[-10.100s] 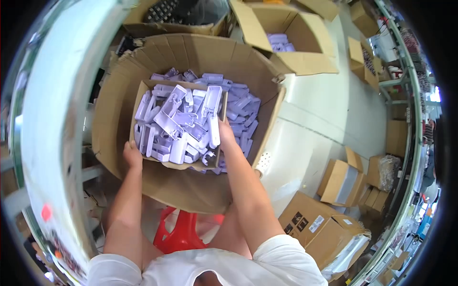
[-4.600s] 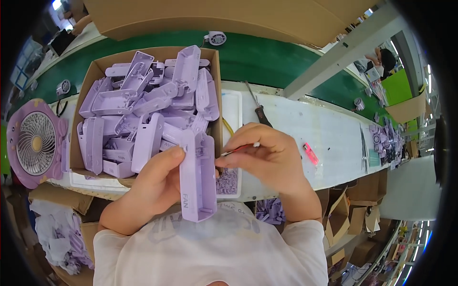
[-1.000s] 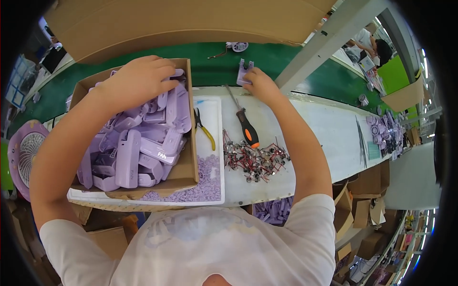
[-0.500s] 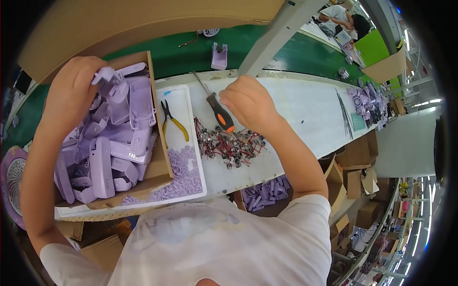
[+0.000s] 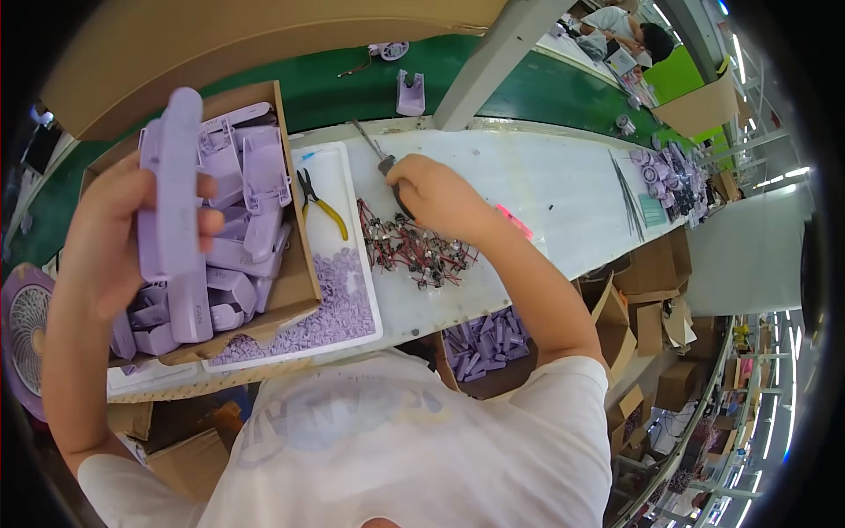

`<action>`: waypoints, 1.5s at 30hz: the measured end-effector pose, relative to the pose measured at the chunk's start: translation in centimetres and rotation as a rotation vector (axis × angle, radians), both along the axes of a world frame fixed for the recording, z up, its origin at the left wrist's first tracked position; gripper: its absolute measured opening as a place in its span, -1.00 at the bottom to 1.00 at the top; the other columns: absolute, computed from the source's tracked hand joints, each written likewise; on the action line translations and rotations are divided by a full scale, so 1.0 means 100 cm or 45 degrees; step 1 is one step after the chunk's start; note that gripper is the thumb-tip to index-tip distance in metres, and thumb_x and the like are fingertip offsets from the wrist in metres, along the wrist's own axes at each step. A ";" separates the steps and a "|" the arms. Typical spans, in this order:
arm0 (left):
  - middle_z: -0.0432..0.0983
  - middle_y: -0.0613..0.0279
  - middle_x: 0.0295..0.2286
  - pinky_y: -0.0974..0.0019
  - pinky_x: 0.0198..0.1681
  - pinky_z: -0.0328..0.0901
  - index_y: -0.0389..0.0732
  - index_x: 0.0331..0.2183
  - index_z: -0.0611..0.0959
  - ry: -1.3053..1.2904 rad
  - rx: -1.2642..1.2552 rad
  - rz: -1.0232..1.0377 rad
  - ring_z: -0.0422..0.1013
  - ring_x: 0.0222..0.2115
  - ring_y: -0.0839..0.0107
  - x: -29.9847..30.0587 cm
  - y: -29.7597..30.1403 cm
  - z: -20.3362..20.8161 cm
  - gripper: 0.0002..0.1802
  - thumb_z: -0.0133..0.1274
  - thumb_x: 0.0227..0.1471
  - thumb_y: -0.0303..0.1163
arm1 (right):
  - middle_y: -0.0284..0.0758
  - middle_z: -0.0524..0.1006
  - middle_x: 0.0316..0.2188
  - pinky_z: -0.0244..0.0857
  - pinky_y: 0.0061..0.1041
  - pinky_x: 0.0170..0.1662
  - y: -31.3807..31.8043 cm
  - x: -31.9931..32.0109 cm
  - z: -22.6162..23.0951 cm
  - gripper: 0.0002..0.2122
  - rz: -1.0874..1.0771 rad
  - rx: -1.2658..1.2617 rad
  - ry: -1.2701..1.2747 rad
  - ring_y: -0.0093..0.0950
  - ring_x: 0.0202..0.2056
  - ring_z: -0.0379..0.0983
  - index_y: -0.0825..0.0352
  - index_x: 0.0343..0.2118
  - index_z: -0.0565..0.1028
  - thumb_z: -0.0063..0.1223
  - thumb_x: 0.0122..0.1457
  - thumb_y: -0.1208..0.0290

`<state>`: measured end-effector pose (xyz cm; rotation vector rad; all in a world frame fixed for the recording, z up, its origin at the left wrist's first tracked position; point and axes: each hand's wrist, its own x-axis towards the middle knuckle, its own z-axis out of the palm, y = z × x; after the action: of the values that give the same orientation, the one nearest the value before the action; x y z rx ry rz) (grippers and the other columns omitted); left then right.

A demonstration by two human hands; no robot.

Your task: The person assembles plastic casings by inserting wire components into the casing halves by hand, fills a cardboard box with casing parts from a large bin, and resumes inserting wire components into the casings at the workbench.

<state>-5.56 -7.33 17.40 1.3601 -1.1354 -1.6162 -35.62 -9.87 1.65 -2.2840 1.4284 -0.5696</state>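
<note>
Lilac casing (image 5: 179, 194) is up in the air over the near-left part of the cardboard box (image 5: 304, 286), clasped in the left hand (image 5: 113, 220), thumb on one side and fingers round the other. Half a second ago that hand was down at the heap of casings (image 5: 264, 167) inside the box; now it has come up nearer to me, its piece standing roughly upright and a bit blurred.

Over on the other side, the right hand (image 5: 440, 198), which was only just beside the screwdriver (image 5: 386, 165), has its fingers curled round the dark handle, hiding most of it. The shaft lies about where it did. On the green belt (image 5: 348, 92), the piece (image 5: 410, 97) the right hand was touching a second ago stands alone. Pliers (image 5: 327, 216) and the tangle of red-wired parts (image 5: 414, 251) haven't shifted, while a pink object (image 5: 514, 222) now shows beside the right forearm.
</note>
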 end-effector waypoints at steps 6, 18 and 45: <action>0.43 -0.11 -0.28 0.18 -0.37 0.42 -0.36 -0.15 0.37 0.488 0.193 -0.312 0.46 -0.44 0.25 0.003 -0.003 -0.028 -0.53 -0.19 -0.20 -0.42 | -0.14 0.40 -0.40 0.26 -0.29 -0.23 0.003 0.031 0.002 -0.81 -0.080 -0.030 0.290 -0.20 -0.30 0.36 0.39 -0.37 0.43 -0.02 -0.03 0.38; 0.42 -0.20 -0.21 0.27 -0.45 0.40 -0.46 -0.14 0.42 0.523 0.306 -0.365 0.47 -0.43 0.22 -0.002 -0.003 -0.037 -0.49 -0.22 -0.08 -0.28 | -0.09 0.45 -0.40 0.24 -0.31 -0.21 -0.014 -0.039 0.008 -0.73 -0.288 0.141 0.350 -0.17 -0.26 0.35 0.38 -0.26 0.38 0.00 -0.11 0.57; 0.48 0.11 -0.44 0.32 -0.36 0.36 -0.26 -0.16 0.44 0.472 0.391 -0.166 0.45 -0.45 0.33 -0.012 0.018 -0.045 -0.38 -0.38 0.13 0.11 | -0.07 0.49 -0.49 0.29 -0.28 -0.25 -0.073 0.012 -0.020 -0.87 -0.076 0.077 0.387 -0.13 -0.36 0.43 0.43 -0.49 0.50 -0.02 -0.10 0.49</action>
<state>-6.78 -5.58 12.86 1.1181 -0.7903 -2.1004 -34.45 -17.22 -0.39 -2.3617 1.6314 -0.1963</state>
